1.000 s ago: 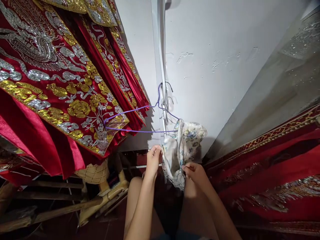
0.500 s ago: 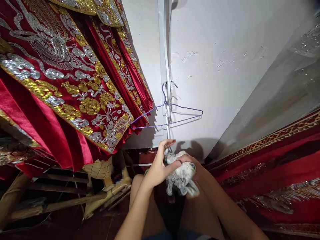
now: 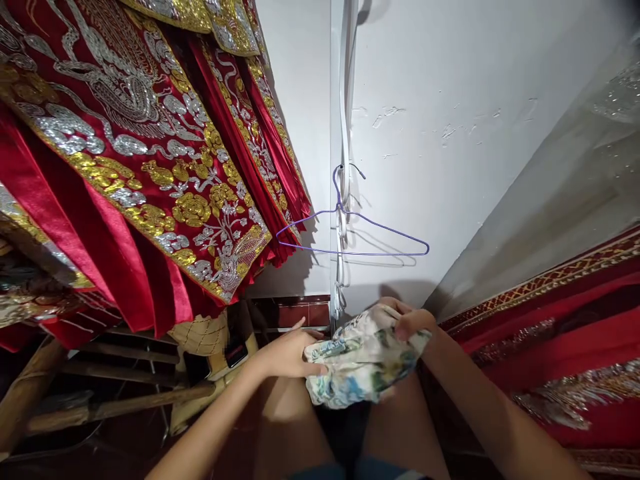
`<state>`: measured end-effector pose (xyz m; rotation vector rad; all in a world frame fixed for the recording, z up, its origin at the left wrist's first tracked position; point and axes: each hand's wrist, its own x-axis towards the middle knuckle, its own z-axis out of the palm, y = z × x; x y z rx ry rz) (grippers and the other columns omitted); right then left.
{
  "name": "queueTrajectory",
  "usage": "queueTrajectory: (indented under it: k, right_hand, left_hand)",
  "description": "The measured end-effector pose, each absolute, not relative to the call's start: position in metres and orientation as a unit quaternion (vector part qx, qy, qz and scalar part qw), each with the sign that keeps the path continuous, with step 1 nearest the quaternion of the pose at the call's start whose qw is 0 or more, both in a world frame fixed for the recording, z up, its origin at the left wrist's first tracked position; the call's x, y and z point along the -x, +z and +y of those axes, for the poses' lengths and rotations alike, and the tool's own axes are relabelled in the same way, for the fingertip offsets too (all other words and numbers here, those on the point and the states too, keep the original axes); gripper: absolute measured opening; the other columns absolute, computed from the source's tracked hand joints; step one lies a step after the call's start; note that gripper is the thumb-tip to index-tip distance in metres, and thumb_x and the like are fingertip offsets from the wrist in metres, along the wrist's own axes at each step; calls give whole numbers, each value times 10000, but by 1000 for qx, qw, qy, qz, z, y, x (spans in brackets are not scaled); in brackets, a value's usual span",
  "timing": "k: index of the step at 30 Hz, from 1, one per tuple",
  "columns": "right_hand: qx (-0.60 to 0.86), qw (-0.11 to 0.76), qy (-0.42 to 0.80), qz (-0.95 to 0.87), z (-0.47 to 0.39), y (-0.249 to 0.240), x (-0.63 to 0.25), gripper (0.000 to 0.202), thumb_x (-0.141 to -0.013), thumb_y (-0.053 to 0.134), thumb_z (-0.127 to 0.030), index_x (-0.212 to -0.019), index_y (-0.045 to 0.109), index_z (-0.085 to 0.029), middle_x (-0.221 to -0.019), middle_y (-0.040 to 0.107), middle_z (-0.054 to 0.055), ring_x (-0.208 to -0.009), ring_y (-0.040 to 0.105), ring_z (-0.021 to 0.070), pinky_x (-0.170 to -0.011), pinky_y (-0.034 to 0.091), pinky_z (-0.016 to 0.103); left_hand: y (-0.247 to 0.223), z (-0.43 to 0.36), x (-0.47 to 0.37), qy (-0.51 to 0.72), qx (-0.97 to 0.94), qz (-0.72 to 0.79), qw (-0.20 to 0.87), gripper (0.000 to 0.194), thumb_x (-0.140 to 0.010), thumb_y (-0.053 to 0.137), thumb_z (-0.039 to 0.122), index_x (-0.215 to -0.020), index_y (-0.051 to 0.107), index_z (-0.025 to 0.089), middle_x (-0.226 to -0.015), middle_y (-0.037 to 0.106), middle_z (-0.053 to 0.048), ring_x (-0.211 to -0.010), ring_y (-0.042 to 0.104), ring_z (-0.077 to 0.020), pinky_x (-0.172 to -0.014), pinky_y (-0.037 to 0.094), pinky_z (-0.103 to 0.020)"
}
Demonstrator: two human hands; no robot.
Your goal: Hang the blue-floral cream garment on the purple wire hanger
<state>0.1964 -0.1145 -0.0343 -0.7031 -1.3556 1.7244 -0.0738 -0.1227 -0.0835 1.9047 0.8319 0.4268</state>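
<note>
The person's left hand (image 3: 293, 353) holds the near-left edge of a floral cloth (image 3: 360, 370), thumb laid over it and the fingers partly hidden underneath, while the right hand (image 3: 414, 325) grips the far-right side, fingers curled over the fabric. The cloth is stretched between them above the bare thighs (image 3: 287, 427), well apart from a purple hanger (image 3: 357, 253), which hangs with nothing on it by a white strip (image 3: 344, 100) on the wall (image 3: 425, 167). The likeliest slip seems to be at the left, where the thumb covers only a small part of the gathered edge; a sharp pull from the right could draw it free and let the cloth drop toward the floor. The loose folds could also twist or bunch if the hands turned it unevenly. The hanger's left tip overlaps the hem of the red embroidered drape (image 3: 200, 193) in this view, so a knock might swing it into the sequins and snag them, though whether they touch cannot be told. Half a second ago the cloth was a crumpled bundle with the hands close together; now it is spread wider and the hands are farther apart. The hanger, its right end draped by the cloth a second ago, is bare and turned more broadside.
</note>
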Motion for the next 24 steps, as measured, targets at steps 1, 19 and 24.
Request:
queueTrajectory:
  k: [1,19,24]
  right_hand:
    - [258,361,704,-555,-110,-30,-200,400,-543,800,-458,-446,502,-210,-403,409,-46,-390,376,108,-419,365,258]
    - [481,453,368,-654,-6,-59,-188,527,-640,543,-151,-1129,734,-196,-1138,742,74,-1084,636,268,-947,471,363]
    - [487,447,340,-669,-17,-60,-212,215,-623,499,-174,-735,681,-191,-673,644,-11,-727,554,196,-658,397,268]
  left_hand:
    - [-79,-126,75,193,-774,330,505,326,-712,782,478,-617,629,206,-770,670,-35,-816,650,-247,-864,505,-370]
    - [-74,-96,113,43,-771,613,167,247,-913,526,351,-799,694,211,-782,704,-108,-881,668,-347,-894,448,-489]
    - [-72,-85,127,152,-773,608,106,263,-936,425,284,-937,670,189,-1197,673,-173,-1207,566,-348,-1020,422,-490]
